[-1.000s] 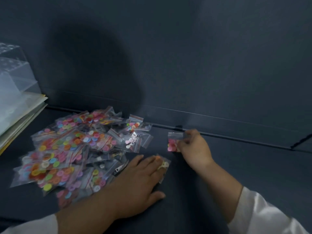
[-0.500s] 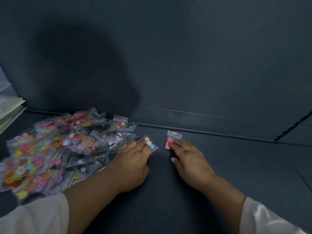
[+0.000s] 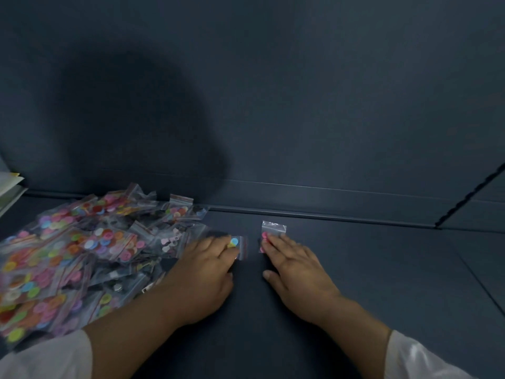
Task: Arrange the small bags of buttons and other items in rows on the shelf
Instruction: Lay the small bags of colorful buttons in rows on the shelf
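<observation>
Barely begun on a first row. Pinned flat under the straight fingers of the right hand [image 3: 293, 265]: a small clear zip bag of pink buttons [image 3: 274, 228], lying near the back of the dark blue-grey shelf floor [image 3: 382, 283]. Just to its left, a narrow gap apart, under the outstretched fingers of the left hand [image 3: 209, 259]: a second small clear bag with blue and yellow buttons [image 3: 238, 245], blurred. No curl, no grip in either hand; both spread palm-down, pressing rather than holding.

Judging by the lie of things, two bags placed at most and nearly all the work left. Heaped at left, beside the left forearm: a loose overlapping pile of clear zip bags of multicoloured buttons [image 3: 76, 250], a few with darker small items too small to identify.

Plenty of bare floor to the right of the pink bag for extending the row, and nearer the camera for further rows. Bounded at the back by a raised dark lip [image 3: 341, 214] under the dark back wall [image 3: 300, 105], close behind the pink bag; at right by a notched upright rail [image 3: 470, 198]; at far left by a pale stack of paper sheets [image 3: 9, 187]. Likely tight spot: the pile itself, crowding the row's left end.
</observation>
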Demonstrator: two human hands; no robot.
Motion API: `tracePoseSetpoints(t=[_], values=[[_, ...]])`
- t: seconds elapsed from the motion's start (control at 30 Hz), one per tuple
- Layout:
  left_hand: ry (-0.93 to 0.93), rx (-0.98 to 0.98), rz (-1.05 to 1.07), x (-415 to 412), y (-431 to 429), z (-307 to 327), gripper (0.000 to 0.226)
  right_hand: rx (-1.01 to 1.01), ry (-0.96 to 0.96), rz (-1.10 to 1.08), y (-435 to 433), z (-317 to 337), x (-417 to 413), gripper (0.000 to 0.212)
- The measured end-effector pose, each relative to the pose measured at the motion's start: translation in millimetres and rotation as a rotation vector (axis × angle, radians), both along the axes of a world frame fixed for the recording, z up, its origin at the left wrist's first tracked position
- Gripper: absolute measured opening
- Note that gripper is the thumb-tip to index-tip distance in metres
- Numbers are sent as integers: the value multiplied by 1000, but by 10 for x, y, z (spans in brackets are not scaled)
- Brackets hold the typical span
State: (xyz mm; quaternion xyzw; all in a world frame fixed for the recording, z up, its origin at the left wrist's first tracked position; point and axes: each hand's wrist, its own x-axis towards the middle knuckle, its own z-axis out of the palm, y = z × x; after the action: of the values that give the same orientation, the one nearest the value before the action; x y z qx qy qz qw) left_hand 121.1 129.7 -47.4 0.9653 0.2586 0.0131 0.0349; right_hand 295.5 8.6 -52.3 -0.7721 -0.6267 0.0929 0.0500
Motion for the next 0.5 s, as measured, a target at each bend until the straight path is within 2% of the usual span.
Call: tracePoseSetpoints(t=[0.13,0.3,0.5], values=[[-11,-14,73,131,-28,21,61,5,-17,-2,16,-32,20,83],[-47,17,67,103,-85,54,52,26,-3,-11,-5,-17,-17,84],[12,15,49,81,-42,-56,57,4,0,-16,8,-77,-36,82]])
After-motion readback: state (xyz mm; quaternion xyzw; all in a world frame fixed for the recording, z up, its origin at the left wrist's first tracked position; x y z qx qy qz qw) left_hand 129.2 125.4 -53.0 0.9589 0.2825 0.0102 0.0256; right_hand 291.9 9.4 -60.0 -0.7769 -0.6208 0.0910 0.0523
